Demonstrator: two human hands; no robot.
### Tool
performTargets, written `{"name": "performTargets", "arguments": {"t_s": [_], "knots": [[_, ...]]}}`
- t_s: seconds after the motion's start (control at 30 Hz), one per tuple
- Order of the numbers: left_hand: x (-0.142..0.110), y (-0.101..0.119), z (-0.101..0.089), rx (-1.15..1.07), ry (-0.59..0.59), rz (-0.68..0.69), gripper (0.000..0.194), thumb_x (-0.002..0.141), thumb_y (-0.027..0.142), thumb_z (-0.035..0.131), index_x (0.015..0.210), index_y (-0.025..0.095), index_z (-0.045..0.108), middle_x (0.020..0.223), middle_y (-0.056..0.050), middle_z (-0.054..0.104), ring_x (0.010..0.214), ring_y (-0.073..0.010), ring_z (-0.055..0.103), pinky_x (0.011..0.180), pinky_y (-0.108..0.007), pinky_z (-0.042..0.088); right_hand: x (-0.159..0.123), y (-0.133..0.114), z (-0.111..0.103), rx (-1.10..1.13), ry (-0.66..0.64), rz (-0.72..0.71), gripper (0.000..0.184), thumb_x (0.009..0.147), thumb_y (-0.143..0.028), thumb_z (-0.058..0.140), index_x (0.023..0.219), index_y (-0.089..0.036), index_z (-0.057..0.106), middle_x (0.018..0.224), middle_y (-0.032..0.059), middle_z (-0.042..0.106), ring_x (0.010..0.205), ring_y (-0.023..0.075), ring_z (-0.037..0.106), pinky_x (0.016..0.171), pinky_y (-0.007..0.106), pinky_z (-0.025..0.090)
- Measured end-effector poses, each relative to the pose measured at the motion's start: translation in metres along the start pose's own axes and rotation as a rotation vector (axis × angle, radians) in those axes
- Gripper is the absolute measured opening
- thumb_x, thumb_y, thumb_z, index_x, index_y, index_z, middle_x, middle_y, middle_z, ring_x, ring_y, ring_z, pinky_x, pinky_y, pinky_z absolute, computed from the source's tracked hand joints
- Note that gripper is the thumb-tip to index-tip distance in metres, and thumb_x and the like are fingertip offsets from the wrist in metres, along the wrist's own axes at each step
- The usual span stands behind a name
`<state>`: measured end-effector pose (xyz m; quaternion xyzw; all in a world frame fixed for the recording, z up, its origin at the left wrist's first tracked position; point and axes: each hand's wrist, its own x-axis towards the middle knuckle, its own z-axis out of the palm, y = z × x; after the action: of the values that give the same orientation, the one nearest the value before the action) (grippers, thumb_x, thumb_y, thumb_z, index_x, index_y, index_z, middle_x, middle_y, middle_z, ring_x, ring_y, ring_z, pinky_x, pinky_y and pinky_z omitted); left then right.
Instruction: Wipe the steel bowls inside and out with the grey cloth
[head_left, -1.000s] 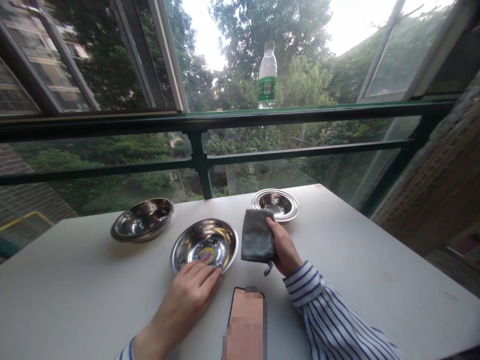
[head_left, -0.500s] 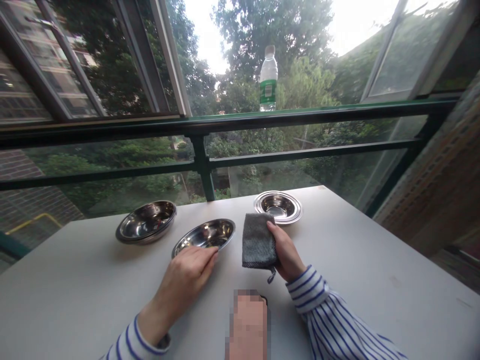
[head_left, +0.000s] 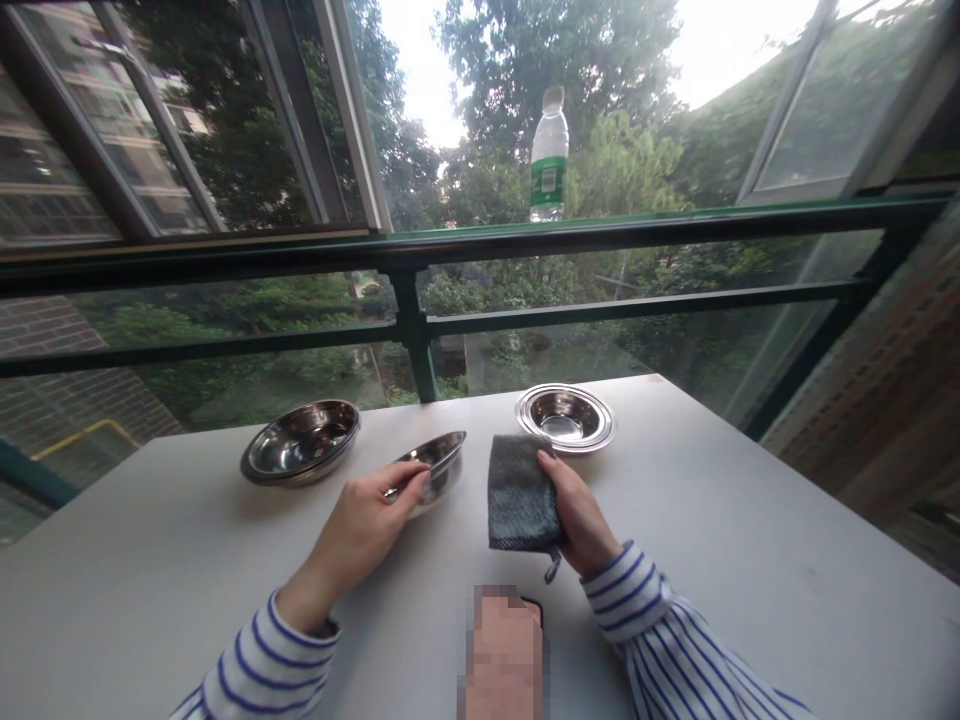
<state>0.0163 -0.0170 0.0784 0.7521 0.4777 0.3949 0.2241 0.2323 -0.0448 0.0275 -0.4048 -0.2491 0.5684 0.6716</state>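
My left hand (head_left: 367, 520) grips the near rim of a steel bowl (head_left: 442, 460) and holds it tilted up off the white table (head_left: 712, 530), its inside turned away from me. My right hand (head_left: 577, 510) holds a folded grey cloth (head_left: 519, 492) just right of that bowl, the cloth's loop hanging at the wrist. Both sleeves are white with blue stripes.
Another steel bowl (head_left: 302, 454) rests on the table at the left. A shallower steel dish (head_left: 565, 417) sits behind the cloth. A phone (head_left: 501, 650), blurred out, lies at the near edge. A plastic water bottle (head_left: 550, 155) stands on the green window rail (head_left: 675, 222).
My left hand has closed on the middle bowl's near rim and tipped it up from flat to steeply tilted. My right hand and the cloth have barely moved.
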Motion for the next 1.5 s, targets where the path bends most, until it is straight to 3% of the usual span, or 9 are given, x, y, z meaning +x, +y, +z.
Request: {"name": "performTargets", "arguments": {"t_s": [0.2, 0.4, 0.6, 0.77, 0.93, 1.03, 1.1, 1.27, 1.5], "knots": [[0.007, -0.001, -0.003, -0.128, 0.032, -0.100, 0.021, 0.073, 0.035, 0.065, 0.085, 0.020, 0.075, 0.082, -0.005, 0.075, 0.072, -0.0204, 0.068, 0.071, -0.027, 0.051, 0.000, 0.001, 0.000, -0.027, -0.016, -0.001, 0.032, 0.074, -0.041, 0.065, 0.096, -0.017, 0.067, 0.092, 0.0021, 0.070, 0.083, 0.0179, 0.063, 0.068, 0.024, 0.049], [0.014, 0.002, -0.005, -0.371, 0.176, -0.252, 0.025, 0.067, 0.033, 0.071, 0.084, 0.015, 0.074, 0.078, -0.005, 0.074, 0.073, -0.0190, 0.067, 0.067, -0.025, 0.052, -0.002, 0.000, -0.001, -0.085, -0.040, -0.051, 0.034, 0.074, -0.043, 0.065, 0.098, -0.018, 0.067, 0.098, 0.0030, 0.069, 0.090, 0.0200, 0.062, 0.072, 0.026, 0.049], [0.014, 0.017, 0.000, -0.843, 0.235, -0.462, 0.025, 0.065, 0.028, 0.074, 0.083, 0.012, 0.069, 0.061, -0.002, 0.070, 0.052, -0.0149, 0.064, 0.050, -0.024, 0.052, -0.007, -0.002, 0.003, -0.176, -0.108, -0.146, 0.037, 0.076, -0.044, 0.064, 0.103, -0.019, 0.066, 0.102, 0.0033, 0.068, 0.093, 0.0215, 0.060, 0.078, 0.028, 0.047], [0.013, 0.039, 0.012, -1.076, 0.171, -0.516, 0.018, 0.068, 0.019, 0.071, 0.084, 0.012, 0.066, 0.063, -0.003, 0.071, 0.052, -0.0137, 0.064, 0.049, -0.023, 0.053, -0.005, -0.006, 0.016, -0.471, -0.079, -0.487, 0.030, 0.087, -0.039, 0.051, 0.106, -0.020, 0.064, 0.101, 0.0032, 0.067, 0.091, 0.0206, 0.061, 0.080, 0.030, 0.048], [0.015, 0.051, 0.027, -1.201, 0.143, -0.497, 0.022, 0.070, 0.021, 0.071, 0.089, 0.012, 0.067, 0.072, -0.004, 0.073, 0.059, -0.0131, 0.066, 0.055, -0.022, 0.055, -0.010, 0.000, 0.030, -1.085, -0.219, -1.132, 0.044, 0.088, -0.017, 0.044, 0.132, -0.017, 0.043, 0.135, 0.0117, 0.047, 0.127, 0.0250, 0.040, 0.103, 0.042, 0.035], [0.018, 0.051, 0.031, -1.248, 0.188, -0.515, 0.020, 0.066, 0.019, 0.073, 0.085, 0.012, 0.068, 0.071, -0.004, 0.073, 0.062, -0.0132, 0.067, 0.056, -0.019, 0.053, -0.013, 0.006, 0.033, -1.378, -0.305, -1.402, 0.049, 0.086, -0.015, 0.044, 0.135, -0.015, 0.040, 0.136, 0.0136, 0.045, 0.132, 0.0264, 0.033, 0.106, 0.046, 0.030], [0.019, 0.051, 0.031, -1.248, 0.201, -0.528, 0.022, 0.063, 0.019, 0.075, 0.083, 0.012, 0.069, 0.070, -0.004, 0.073, 0.062, -0.0139, 0.067, 0.055, -0.019, 0.053, -0.009, 0.004, 0.033, -1.465, -0.325, -1.455, 0.047, 0.087, -0.017, 0.043, 0.134, -0.015, 0.041, 0.134, 0.0124, 0.049, 0.131, 0.0257, 0.034, 0.107, 0.046, 0.029], [0.023, 0.049, 0.030, -1.234, 0.188, -0.531, 0.024, 0.064, 0.024, 0.075, 0.084, 0.012, 0.070, 0.074, -0.005, 0.074, 0.059, -0.0123, 0.066, 0.055, -0.020, 0.053, 0.008, -0.013, 0.038, -1.489, -0.252, -1.344, 0.049, 0.088, -0.020, 0.040, 0.136, -0.011, 0.038, 0.135, 0.0163, 0.046, 0.130, 0.0257, 0.035, 0.104, 0.047, 0.034], [0.027, 0.041, 0.030, -1.285, 0.194, -0.541, 0.027, 0.059, 0.022, 0.078, 0.083, 0.013, 0.071, 0.073, -0.005, 0.073, 0.063, -0.0142, 0.067, 0.053, -0.019, 0.051, 0.007, -0.010, 0.046, -1.515, -0.465, -1.509, 0.046, 0.085, -0.019, 0.045, 0.130, -0.012, 0.047, 0.132, 0.0112, 0.050, 0.131, 0.0257, 0.035, 0.109, 0.045, 0.026]]}}
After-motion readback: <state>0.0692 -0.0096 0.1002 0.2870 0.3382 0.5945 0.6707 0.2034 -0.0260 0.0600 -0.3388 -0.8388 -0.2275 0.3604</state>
